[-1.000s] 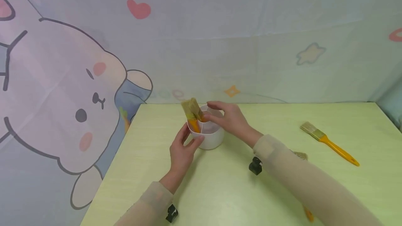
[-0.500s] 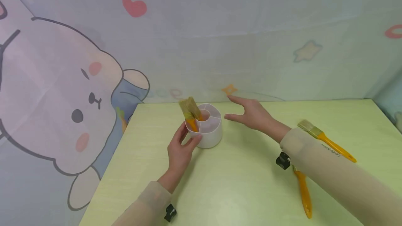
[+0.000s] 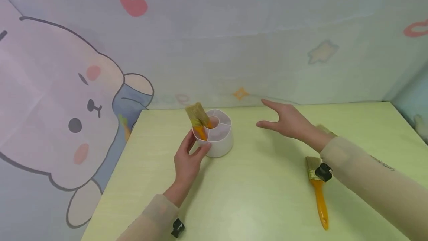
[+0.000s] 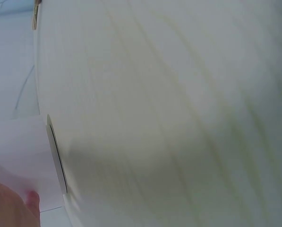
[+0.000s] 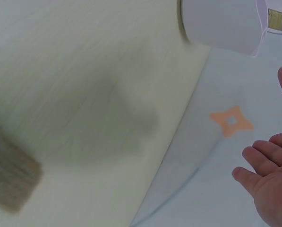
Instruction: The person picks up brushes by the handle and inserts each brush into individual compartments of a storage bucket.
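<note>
A white round organizer with compartments [image 3: 220, 146] stands on the table, and my left hand [image 3: 187, 163] grips its left side between thumb and fingers. Two paintbrushes lean in it, bristles up: the front paintbrush [image 3: 199, 131] in the left compartment, the other paintbrush [image 3: 201, 113] just behind it. My right hand [image 3: 289, 122] hangs to the right of the organizer with fingers and thumb spread, holding nothing. In the right wrist view the palm [image 5: 277, 189] is bare, and the organizer's wall [image 5: 221, 23] shows apart from it.
A paintbrush with an orange handle [image 3: 321, 203] lies below my right forearm. Farther back, another brush shows only its bristles [image 3: 326, 129], the rest hidden by the sleeve. A printed cloth [image 3: 267, 47] hangs behind the pale green table [image 3: 247, 196].
My right hand has let go of the brush in the organizer and moved off to the right, fingers spread. The left hand keeps its hold. The head view has shifted slightly.
</note>
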Tool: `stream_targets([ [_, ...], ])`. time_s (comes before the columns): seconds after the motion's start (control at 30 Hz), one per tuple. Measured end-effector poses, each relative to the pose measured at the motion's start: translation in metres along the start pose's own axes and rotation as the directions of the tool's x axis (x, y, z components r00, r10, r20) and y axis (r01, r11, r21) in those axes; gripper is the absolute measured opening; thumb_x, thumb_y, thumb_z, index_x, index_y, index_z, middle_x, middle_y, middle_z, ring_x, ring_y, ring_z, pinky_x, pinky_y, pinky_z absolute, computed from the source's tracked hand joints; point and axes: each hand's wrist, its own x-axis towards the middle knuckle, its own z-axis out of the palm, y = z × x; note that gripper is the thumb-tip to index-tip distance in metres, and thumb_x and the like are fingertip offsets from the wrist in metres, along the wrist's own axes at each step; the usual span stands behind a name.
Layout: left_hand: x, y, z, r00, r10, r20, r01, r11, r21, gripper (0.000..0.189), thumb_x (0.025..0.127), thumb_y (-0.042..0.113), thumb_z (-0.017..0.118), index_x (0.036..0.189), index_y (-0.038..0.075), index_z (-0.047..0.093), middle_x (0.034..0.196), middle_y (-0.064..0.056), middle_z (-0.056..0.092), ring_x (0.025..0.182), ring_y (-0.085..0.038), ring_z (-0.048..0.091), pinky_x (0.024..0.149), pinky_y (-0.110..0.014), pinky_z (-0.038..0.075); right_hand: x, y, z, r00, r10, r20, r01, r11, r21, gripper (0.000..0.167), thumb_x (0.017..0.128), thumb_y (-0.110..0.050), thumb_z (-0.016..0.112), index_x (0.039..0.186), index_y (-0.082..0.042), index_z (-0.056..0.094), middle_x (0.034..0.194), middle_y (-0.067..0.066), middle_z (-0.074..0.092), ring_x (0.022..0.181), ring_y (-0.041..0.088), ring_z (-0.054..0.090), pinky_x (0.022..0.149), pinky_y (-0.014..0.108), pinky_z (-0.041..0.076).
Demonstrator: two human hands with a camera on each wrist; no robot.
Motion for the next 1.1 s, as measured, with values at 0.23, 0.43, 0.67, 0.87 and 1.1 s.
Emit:
stream_targets([
  [0.23,-0.002,-0.001,-0.003,1.000,-0.012,-0.003,0.012,1.000,0.007,0.075,0.090,0.015,0.089,0.157,0.014,0.055,0.157,-0.006,0.057,0.146,-0.026,0.054,0.103,-0.033,0.059,-0.027,0.011,-0.008,0.999,0.052,0.013,-0.052,0.998,-0.023,0.094,0.098,-0.048,0.078,0.167,-0.002,0.033,0.166,0.024,0.041,0.151,0.047,0.041,0.121,0.063,0.041],
  [0.43,-0.003,-0.001,-0.003,1.000,-0.016,-0.001,0.016,1.000,0.000,0.075,0.091,0.014,0.088,0.158,0.013,0.054,0.158,-0.007,0.056,0.146,-0.028,0.053,0.105,-0.037,0.058,-0.048,0.022,-0.014,0.996,0.081,0.022,-0.080,0.996,-0.044,0.099,0.097,-0.054,0.076,0.167,0.000,0.030,0.166,0.026,0.040,0.150,0.049,0.042,0.120,0.065,0.040],
  [0.67,-0.003,-0.003,0.000,1.000,-0.017,0.001,0.017,1.000,0.001,0.075,0.090,0.017,0.089,0.157,0.014,0.055,0.158,-0.006,0.057,0.146,-0.027,0.054,0.106,-0.038,0.058,-0.076,0.037,-0.019,0.991,0.103,0.081,-0.097,0.992,-0.081,0.105,0.097,-0.055,0.076,0.166,0.005,0.026,0.169,0.030,0.032,0.152,0.052,0.036,0.121,0.068,0.036],
  [0.87,-0.002,0.000,-0.002,1.000,-0.010,0.000,0.010,1.000,0.003,0.074,0.091,0.016,0.088,0.157,0.014,0.055,0.158,-0.006,0.057,0.146,-0.027,0.054,0.107,-0.042,0.057,-0.096,0.048,-0.019,0.984,0.145,0.100,-0.136,0.987,-0.090,0.110,0.096,-0.059,0.076,0.167,0.005,0.022,0.169,0.033,0.027,0.152,0.058,0.029,0.120,0.073,0.032],
  [1.1,-0.005,0.000,-0.002,1.000,-0.018,-0.004,0.018,1.000,0.010,0.074,0.091,0.015,0.088,0.157,0.014,0.055,0.158,-0.006,0.056,0.146,-0.027,0.054,0.108,-0.044,0.057,-0.120,0.058,-0.008,0.983,0.164,0.086,-0.156,0.983,-0.092,0.114,0.093,-0.061,0.077,0.167,0.006,0.022,0.169,0.036,0.025,0.153,0.059,0.025,0.118,0.077,0.031],
])
